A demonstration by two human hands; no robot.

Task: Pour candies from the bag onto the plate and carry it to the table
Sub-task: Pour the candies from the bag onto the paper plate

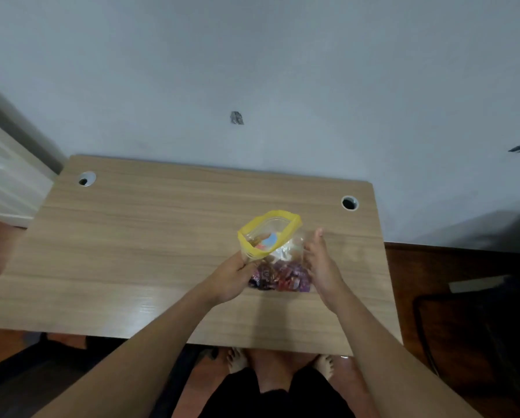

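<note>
A clear plastic bag [275, 245] with a yellow zip rim stands upright on the wooden table [150, 236], its mouth spread open. Purple and red wrapped candies [278, 277] fill its bottom. My left hand [233, 279] grips the bag's left side below the rim. My right hand [322, 263] rests flat against the bag's right side, fingers straight and pointing away from me. No plate is in view.
The table stands against a grey wall and has two round cable holes, one at the far left [86, 178] and one at the far right [349, 203]. A dark mat [475, 327] lies on the floor to the right. My bare feet show below the table's near edge.
</note>
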